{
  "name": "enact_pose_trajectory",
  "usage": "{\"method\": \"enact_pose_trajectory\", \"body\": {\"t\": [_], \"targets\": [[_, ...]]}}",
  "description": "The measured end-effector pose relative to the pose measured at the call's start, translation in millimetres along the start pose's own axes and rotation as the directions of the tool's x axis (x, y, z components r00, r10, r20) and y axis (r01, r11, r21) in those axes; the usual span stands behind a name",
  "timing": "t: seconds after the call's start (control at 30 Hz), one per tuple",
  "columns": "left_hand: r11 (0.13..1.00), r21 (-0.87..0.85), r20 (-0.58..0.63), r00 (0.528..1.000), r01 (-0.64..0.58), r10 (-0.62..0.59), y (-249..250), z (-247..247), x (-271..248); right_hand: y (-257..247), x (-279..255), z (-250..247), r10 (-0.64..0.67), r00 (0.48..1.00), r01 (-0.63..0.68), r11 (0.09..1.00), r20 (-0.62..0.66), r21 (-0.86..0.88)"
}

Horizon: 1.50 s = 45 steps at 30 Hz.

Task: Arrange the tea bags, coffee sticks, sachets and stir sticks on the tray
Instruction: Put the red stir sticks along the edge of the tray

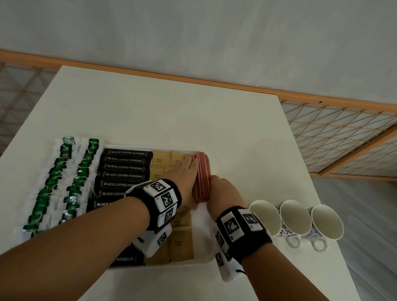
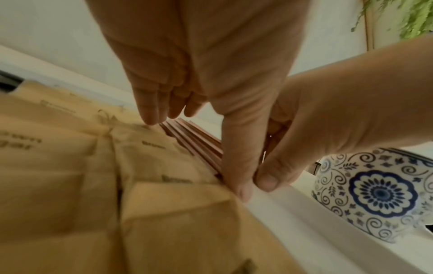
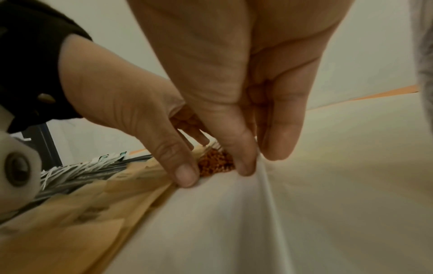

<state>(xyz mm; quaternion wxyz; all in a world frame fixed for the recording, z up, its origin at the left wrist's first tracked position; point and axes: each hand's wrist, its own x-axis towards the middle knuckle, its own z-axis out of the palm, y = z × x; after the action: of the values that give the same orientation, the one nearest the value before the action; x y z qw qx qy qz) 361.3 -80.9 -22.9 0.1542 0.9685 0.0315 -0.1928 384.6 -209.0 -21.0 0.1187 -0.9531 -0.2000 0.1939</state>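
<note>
Two hands are squeezing a bundle of stir sticks (image 1: pixel 201 179) into place at the right end of a white tray (image 1: pixel 206 248).

The left hand (image 1: pixel 187 173) is lying with straight fingers along the bundle's left side, thumb pressing its near end; the right hand (image 1: pixel 224 190) is pressing from the right, fingers extended against the sticks. Tea bags (image 1: pixel 60 181), black coffee sticks (image 1: pixel 124 168) and brown sachets (image 1: pixel 160 163) are lying in rows to the left. Three cups (image 1: pixel 295 220) are standing on the white surface (image 1: pixel 171 116) beside the tray.
</note>
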Motion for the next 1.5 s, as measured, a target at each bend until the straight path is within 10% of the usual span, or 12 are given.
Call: {"method": "enact_pose_trajectory", "body": {"t": [0.73, 0.93, 1.2, 1.5], "targets": [[0.976, -0.180, -0.153, 0.983, -0.125, 0.098, -7, -7, -26, 2, -32, -14, -0.104, 0.994, 0.106, 0.994, -0.044, 0.036], [0.958, -0.129, -0.173, 0.957, -0.257, 0.233, -18, 17, -111, 15, -108, -9, -0.403, 0.910, 0.395, 0.914, 0.096, 0.096], [0.961, -0.118, -0.064, 0.968, -0.250, 0.244, -4, 74, -192, 40, -162, 22, -0.457, 0.808, 0.503, 0.864, 0.372, -0.032], [0.967, 0.125, 0.050, 0.975, -0.223, 0.218, 43, 112, -222, 56, -203, 49, -0.543, 0.749, 0.644, 0.733, 0.380, -0.220]]}}
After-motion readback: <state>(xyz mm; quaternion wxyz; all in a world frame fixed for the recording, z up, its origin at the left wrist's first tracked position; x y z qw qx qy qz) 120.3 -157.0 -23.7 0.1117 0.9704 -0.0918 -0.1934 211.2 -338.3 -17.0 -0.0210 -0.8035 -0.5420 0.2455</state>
